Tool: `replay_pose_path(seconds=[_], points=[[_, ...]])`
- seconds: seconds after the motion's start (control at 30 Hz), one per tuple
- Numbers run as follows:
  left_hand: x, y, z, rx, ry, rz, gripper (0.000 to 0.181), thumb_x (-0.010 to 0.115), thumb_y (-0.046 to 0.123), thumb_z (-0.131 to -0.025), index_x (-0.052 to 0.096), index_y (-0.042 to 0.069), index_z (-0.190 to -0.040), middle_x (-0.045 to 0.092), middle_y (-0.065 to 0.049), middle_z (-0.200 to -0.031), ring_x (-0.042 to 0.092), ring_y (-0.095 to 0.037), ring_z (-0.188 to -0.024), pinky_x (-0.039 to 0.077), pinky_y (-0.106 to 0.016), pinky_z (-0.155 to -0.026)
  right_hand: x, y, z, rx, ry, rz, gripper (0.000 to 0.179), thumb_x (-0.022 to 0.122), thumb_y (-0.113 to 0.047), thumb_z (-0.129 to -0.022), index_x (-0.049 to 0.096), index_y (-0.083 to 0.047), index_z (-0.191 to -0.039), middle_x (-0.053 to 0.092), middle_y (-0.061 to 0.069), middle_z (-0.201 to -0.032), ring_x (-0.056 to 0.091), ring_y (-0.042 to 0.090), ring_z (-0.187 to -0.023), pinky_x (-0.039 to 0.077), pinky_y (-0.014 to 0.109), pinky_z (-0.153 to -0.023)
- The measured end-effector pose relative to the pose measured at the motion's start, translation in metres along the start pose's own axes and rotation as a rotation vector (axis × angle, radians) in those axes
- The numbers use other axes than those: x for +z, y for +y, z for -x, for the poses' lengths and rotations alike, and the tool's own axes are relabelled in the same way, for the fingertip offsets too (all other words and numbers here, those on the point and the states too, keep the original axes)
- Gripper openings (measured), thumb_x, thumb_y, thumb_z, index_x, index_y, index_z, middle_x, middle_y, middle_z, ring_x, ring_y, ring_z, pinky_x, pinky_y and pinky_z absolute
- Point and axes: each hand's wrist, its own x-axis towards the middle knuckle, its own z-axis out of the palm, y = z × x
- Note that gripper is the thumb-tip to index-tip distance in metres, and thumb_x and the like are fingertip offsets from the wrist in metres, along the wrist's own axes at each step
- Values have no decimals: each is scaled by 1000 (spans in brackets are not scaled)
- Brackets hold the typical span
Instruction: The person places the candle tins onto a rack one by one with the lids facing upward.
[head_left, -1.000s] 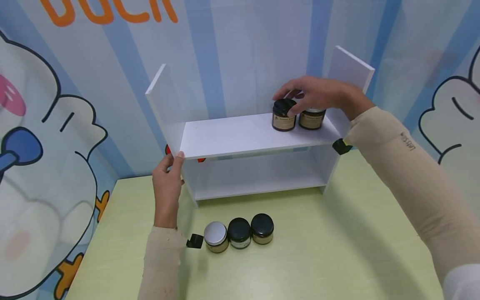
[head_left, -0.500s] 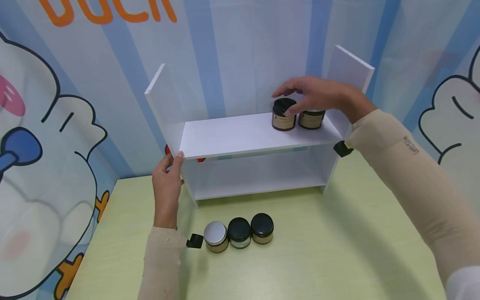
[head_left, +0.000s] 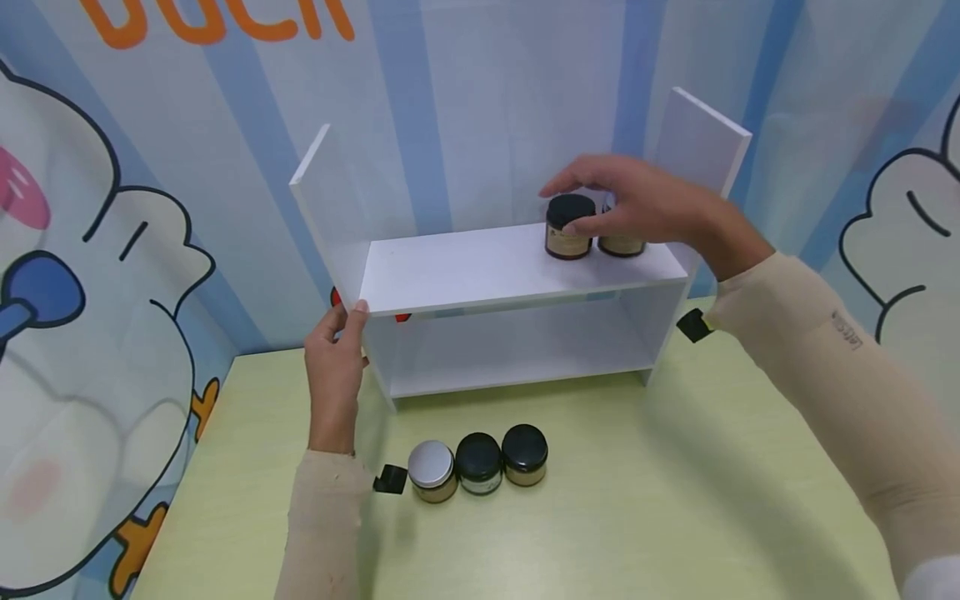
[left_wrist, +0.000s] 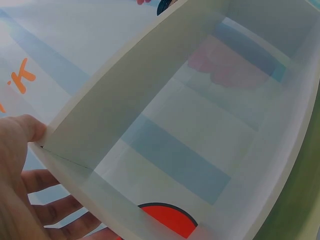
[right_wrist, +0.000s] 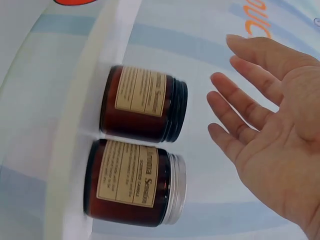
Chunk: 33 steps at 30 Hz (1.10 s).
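A white two-tier shelf [head_left: 450, 267] stands against the backdrop. My left hand [head_left: 335, 371] grips its left side panel at the upper board, thumb on the front edge and fingers behind. At the right of the upper board sit two amber candle jars side by side: a black-lidded candle jar [right_wrist: 142, 104] and a silver-lidded candle jar [right_wrist: 132, 185]. My right hand [head_left: 645, 200] hovers over them with spread fingers; the right wrist view shows a gap between its fingers and the lids. In the head view it partly hides the silver-lidded jar.
On the table [head_left: 600, 500] before the shelf, a silver-lidded jar [head_left: 431, 467] and two black-lidded jars, the middle jar [head_left: 479, 462] and right jar [head_left: 525, 454], stand in a row. The shelf's right side panel [head_left: 701, 133] rises beside my right hand.
My right hand has let go of the black-lidded candle jar, its fingers spreading as the wrist moves slightly right and down in the head view. The left hand keeps its place on the shelf.
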Motion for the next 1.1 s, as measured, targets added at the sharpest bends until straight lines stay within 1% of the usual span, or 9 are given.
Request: replay_pose_path(seconds=[0.1, 0.3, 0.43, 0.53, 0.63, 0.7, 0.83, 0.93, 1.1], points=[[0, 0, -1, 4, 4, -2, 62, 60, 63, -94, 61, 24, -142, 59, -3, -137, 50, -22, -121, 49, -51, -93, 7, -3, 6, -37, 41, -15, 46, 70, -31, -97, 59, -26, -142, 52, -1, -145, 49, 26, -130, 40, 54, -108], [1, 1, -1, 9, 13, -6, 60, 60, 62, -95, 62, 24, -141, 59, -4, -134, 49, -22, -119, 48, -50, -92, 25, -6, 17, -128, 79, -24, 46, 72, -23, -96, 60, -26, -140, 56, 2, -134, 53, 25, -111, 46, 44, -88], [3, -1, -1, 14, 9, -10, 60, 59, 61, -95, 61, 23, -142, 58, -4, -134, 48, -22, -118, 48, -49, -91, 39, -8, 27, -163, 68, -62, 49, 74, -21, -94, 59, -24, -141, 55, -1, -139, 54, 23, -119, 47, 46, -94], [4, -2, -1, 10, 4, -15, 61, 58, 62, -96, 59, 22, -143, 57, -4, -134, 47, -22, -118, 47, -48, -91, 49, -10, 35, -185, 45, -128, 50, 76, -21, -93, 59, -22, -140, 55, -5, -143, 51, 18, -130, 42, 49, -106], [4, -2, -1, 4, 1, -20, 62, 57, 62, -96, 58, 22, -144, 56, -4, -136, 47, -23, -118, 47, -47, -91, 60, -11, 42, -205, 24, -179, 51, 77, -21, -92, 59, -23, -140, 55, -7, -143, 48, 15, -134, 39, 49, -110], [5, -2, -1, -2, -6, -16, 64, 57, 63, -96, 56, 23, -146, 55, -3, -140, 47, -22, -120, 46, -46, -92, 68, -11, 45, -222, 11, -194, 51, 78, -22, -92, 60, -23, -140, 55, -7, -143, 46, 14, -135, 39, 48, -111], [5, -1, -1, -21, -20, -5, 66, 55, 64, -96, 53, 24, -149, 53, 1, -146, 46, -21, -124, 43, -47, -95, 85, -9, 50, -264, -40, -200, 50, 76, -25, -93, 59, -24, -140, 57, -9, -139, 51, 11, -131, 42, 40, -109], [5, -2, -2, -27, -26, 8, 66, 55, 64, -96, 53, 25, -149, 53, 3, -147, 46, -23, -125, 42, -48, -96, 96, -6, 52, -280, -75, -209, 49, 75, -30, -94, 58, -27, -140, 58, -11, -137, 54, 9, -127, 44, 37, -107], [4, -2, -2, -26, -37, 18, 67, 55, 64, -96, 52, 24, -150, 53, 3, -148, 46, -24, -128, 42, -48, -97, 112, 2, 56, -269, -104, -242, 48, 74, -32, -94, 59, -29, -139, 58, -11, -139, 54, 12, -130, 45, 39, -107]])
